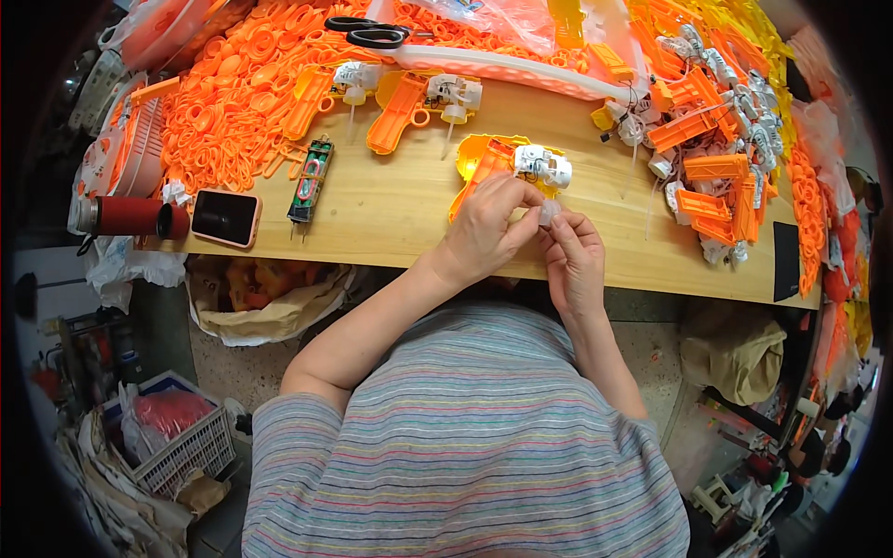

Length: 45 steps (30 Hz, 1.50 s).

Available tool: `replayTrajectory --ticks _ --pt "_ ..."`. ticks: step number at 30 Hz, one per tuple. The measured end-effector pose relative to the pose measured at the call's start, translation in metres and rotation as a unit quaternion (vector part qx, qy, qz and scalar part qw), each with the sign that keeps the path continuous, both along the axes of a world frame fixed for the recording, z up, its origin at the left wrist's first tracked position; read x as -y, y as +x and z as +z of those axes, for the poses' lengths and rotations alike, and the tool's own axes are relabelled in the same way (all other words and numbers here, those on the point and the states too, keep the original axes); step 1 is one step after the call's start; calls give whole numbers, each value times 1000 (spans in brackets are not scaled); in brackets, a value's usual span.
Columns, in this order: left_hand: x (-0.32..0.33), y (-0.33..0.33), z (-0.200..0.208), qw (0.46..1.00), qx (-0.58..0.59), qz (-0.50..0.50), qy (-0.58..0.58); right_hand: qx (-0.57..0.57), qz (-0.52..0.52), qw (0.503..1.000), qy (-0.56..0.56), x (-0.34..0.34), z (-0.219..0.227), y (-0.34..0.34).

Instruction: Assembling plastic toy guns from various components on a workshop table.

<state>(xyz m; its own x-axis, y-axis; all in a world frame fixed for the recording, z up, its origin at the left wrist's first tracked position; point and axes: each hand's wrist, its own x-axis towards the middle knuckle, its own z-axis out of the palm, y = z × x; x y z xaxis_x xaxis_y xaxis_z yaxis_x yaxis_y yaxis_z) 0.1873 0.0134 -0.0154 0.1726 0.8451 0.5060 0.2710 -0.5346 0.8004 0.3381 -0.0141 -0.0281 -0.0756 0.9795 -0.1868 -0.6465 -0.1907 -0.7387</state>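
Observation:
At the table's front edge my two hands meet. My left hand (488, 223) is closed, thumb and forefinger pinching a small translucent white piece (550, 210). The fingers of my right hand (574, 256) pinch the same piece from the other side. Just beyond them lies a toy gun half (479, 160) with a yellow shell and an orange insert, the left hand resting against its handle. A white mechanism (542, 167) sits at its top, directly above the pinched piece. What the curled fingers cover is hidden.
Two similar toy gun halves (398, 112) lie farther back. Orange parts (219, 112) are heaped left, below black-handled scissors (377, 35). Orange-and-white assemblies (712, 139) pile up right. A phone (226, 219), red flask (139, 217) and green tool (311, 181) lie left. A white tray (521, 73) stands behind.

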Motion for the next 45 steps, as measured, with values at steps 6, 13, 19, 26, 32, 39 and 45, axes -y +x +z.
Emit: replayTrajectory --ticks 6,13,19,26,32,39,45 --pt "5 4 -2 999 -11 21 42 -15 5 1000 3 0 1 0" --pt "4 3 -3 996 -18 41 81 16 2 1000 14 -4 6 -5" --pt "-1 -2 -3 1000 18 10 15 46 -19 998 46 -7 7 -11" --pt "-5 -15 6 996 43 -72 -26 333 -54 912 233 -13 4 -14" --pt "-7 -26 -10 995 -56 -55 64 409 -12 879 247 -12 -1 -7" --pt "-3 -26 3 976 -193 -25 101 393 76 901 165 -18 11 5" --pt "1 -18 5 970 -217 -24 104 533 14 798 282 -17 11 4"
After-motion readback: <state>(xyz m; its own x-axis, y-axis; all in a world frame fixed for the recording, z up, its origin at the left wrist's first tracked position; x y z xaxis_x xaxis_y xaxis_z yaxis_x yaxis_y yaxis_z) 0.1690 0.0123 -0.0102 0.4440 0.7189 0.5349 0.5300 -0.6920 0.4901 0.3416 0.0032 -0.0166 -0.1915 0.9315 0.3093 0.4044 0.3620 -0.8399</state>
